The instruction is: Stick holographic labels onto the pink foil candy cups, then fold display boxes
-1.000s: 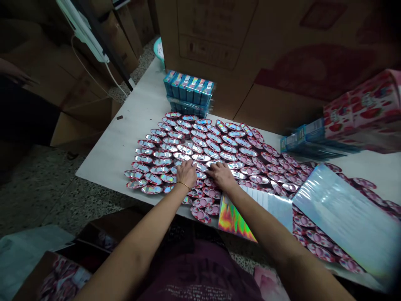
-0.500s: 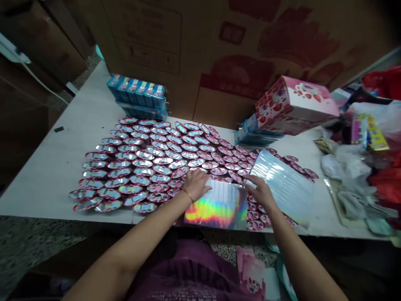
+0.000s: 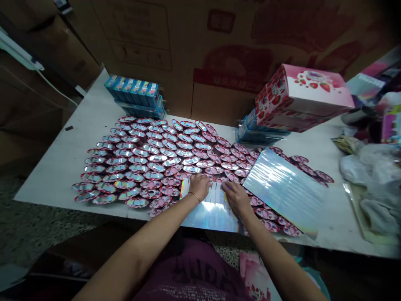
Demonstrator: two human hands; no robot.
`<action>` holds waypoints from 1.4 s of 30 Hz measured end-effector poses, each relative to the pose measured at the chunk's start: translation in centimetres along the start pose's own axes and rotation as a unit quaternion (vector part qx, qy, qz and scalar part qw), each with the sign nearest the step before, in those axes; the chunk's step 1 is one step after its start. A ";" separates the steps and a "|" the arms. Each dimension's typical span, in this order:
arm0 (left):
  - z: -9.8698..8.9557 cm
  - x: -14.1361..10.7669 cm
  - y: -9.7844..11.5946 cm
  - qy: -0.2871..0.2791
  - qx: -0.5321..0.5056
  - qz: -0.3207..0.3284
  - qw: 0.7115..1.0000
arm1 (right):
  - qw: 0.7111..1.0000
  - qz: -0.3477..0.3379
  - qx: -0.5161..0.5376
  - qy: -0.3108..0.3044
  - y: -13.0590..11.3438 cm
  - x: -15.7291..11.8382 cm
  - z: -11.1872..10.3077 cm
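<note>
A shiny holographic sheet with pale strips lies at the table's front edge, over several small oval-topped packages. My left hand rests on its upper left part, fingers lying across the sheet. At the sheet's upper right, my right hand has its fingertips drawn together near a strip; what is between them, if anything, is too small to make out. Around both hands stand close rows of oval packages with red rims. Many on the left have silvery tops, while those nearer the right show pink ones. A second holographic sheet lies on the packages at right.
Blue boxes are stacked at the back left. A pink strawberry-print box rests on more blue boxes at the back right. Behind stands a large brown carton. Plastic bags crowd the table's right end.
My right hand has moved left along the sheet's upper edge, closer to my left hand. The sheet's bright rainbow glare has turned pale blue. The camera view has shifted slightly.
</note>
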State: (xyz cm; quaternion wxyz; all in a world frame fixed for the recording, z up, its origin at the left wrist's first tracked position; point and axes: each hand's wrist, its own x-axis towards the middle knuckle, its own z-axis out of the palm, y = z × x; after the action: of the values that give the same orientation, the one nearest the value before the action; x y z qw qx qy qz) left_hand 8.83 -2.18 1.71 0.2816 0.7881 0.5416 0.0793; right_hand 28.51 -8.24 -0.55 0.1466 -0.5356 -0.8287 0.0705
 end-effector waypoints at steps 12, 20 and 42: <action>0.6 0.3 0.4 -0.010 0.008 -0.018 1.000 | 0.977 0.068 0.202 0.007 -1.3 2.6 -5.4; -0.2 -1.8 -1.1 0.110 -0.302 -0.078 0.944 | 0.885 0.238 0.401 0.014 -5.4 5.7 -10.2; -4.2 -2.6 -12.7 0.255 -0.298 -0.352 0.850 | 0.931 0.240 0.262 0.085 -12.5 17.0 7.1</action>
State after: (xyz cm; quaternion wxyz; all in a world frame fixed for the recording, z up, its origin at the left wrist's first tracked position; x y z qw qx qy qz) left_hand -4.29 0.24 -1.03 0.3645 0.3754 0.7855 0.3306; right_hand 8.85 2.30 -1.03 0.3298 -0.6650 -0.6122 0.2723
